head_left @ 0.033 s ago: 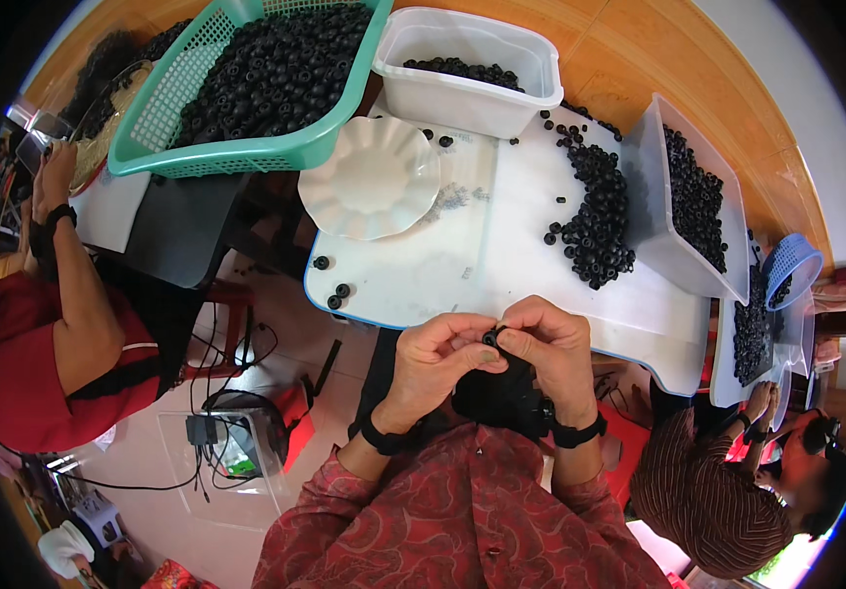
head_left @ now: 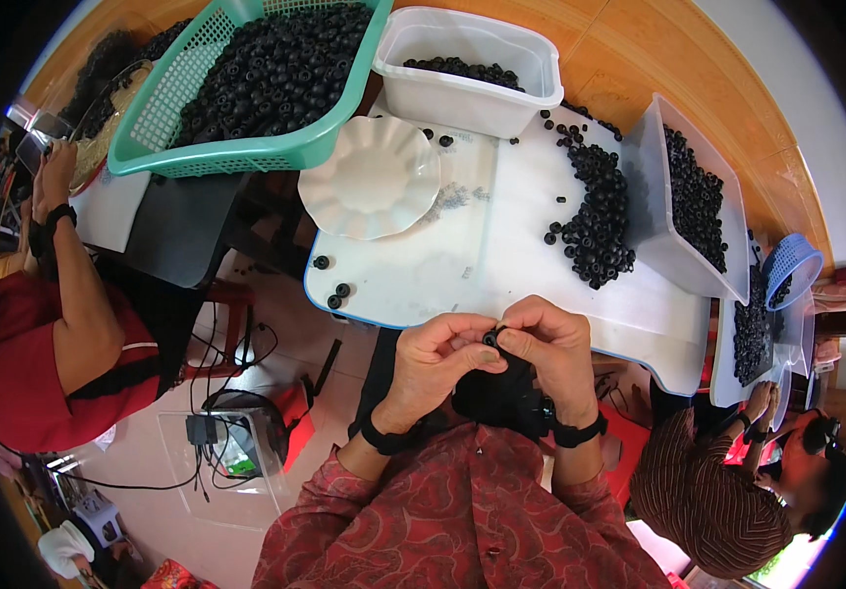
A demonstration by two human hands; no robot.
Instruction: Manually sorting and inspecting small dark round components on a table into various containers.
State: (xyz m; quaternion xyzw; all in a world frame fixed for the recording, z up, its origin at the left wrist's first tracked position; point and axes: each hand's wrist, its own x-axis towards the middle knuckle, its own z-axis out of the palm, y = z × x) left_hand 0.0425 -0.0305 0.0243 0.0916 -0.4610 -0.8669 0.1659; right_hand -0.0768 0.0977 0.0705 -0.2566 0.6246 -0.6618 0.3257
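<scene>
Just off the table's near edge, my left hand and my right hand meet, fingertips pinched round one small black ring-shaped part. Its dark round opening shows between my thumbs; the fingers hide the rest. Ahead on the white table lies a loose pile of similar black parts. A few single parts sit near the left corner. The white scalloped plate beyond them has nothing on it.
A green basket full of larger black parts stands far left. White tub and translucent bin hold small ones. Co-workers sit left and right. Cables lie around a clear box on the left floor.
</scene>
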